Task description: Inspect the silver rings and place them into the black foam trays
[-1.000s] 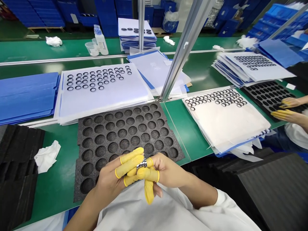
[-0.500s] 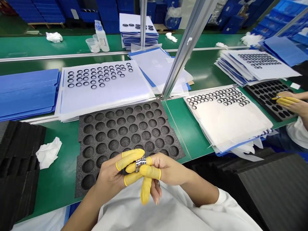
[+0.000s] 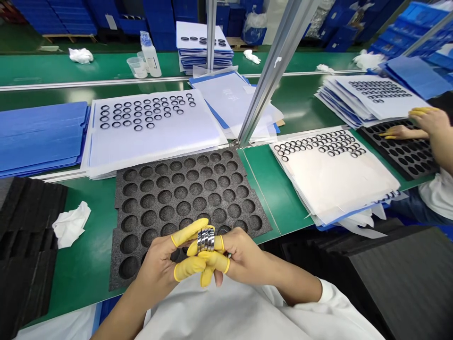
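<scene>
A short stack of shiny metal rings [image 3: 205,240] sits between my two hands, above the near edge of a dark grey foam tray [image 3: 177,203]. Yellow finger cots cover several fingers on both sides. My left hand [image 3: 161,262] closes on the rings from the left, its index finger along their top and its thumb below. From the right, my right hand [image 3: 244,255] grips the same stack with its fingers pressed together. The tray's round pockets in view hold nothing; my hands hide some near ones.
White sheets with dark rings [image 3: 155,141] lie behind the tray; another ringed stack [image 3: 339,174] is at right. Black foam trays [image 3: 31,245] and a crumpled tissue [image 3: 71,224] are at left. A metal post [image 3: 264,80] rises ahead. A co-worker's hands [image 3: 432,120] are far right.
The rings are now lined up in a longer, tighter stack, and my fingers have shifted around them. At far right the co-worker's hands have moved apart, one raised above the dark tray.
</scene>
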Action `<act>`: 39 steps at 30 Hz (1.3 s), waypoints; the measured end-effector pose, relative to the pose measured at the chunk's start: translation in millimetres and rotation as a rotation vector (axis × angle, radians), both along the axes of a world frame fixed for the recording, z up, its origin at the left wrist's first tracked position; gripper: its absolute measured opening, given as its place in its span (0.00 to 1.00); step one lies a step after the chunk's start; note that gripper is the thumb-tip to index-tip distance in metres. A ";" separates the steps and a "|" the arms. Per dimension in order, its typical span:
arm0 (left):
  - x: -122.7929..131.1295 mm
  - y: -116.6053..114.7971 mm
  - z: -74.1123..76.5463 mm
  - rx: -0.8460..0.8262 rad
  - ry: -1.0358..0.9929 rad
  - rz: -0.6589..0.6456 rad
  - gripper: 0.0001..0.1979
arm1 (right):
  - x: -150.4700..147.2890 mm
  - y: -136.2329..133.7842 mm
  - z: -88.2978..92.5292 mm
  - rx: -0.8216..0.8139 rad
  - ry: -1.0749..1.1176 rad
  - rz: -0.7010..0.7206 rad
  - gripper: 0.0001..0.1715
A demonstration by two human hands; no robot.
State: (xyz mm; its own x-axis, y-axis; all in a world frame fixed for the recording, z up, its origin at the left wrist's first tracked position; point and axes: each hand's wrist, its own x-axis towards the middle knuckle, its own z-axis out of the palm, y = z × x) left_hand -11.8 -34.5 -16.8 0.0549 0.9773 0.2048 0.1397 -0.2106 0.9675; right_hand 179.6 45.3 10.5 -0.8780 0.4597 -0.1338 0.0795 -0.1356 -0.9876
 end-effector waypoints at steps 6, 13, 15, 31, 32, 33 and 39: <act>6.7 -1.3 4.7 -0.075 -0.036 0.050 0.25 | 2.4 2.9 -9.3 0.229 0.031 0.043 0.32; 6.6 1.7 11.5 0.056 0.082 0.128 0.20 | 2.6 6.8 -5.3 0.313 -0.004 0.002 0.29; 6.8 4.0 15.7 0.129 0.110 0.137 0.16 | 3.4 6.6 -1.6 0.108 0.001 0.083 0.26; 7.4 8.8 26.8 0.324 0.318 0.121 0.24 | 2.2 7.2 6.1 -0.522 -0.007 0.057 0.31; 7.3 8.8 27.0 0.329 0.327 0.122 0.24 | 2.0 7.3 6.3 -0.521 -0.007 0.050 0.31; 7.3 8.8 27.1 0.331 0.335 0.121 0.24 | 1.8 7.3 6.2 -0.516 -0.009 0.044 0.30; 6.4 8.6 29.0 0.330 0.353 0.096 0.24 | 2.8 7.1 0.7 -0.506 0.008 0.069 0.33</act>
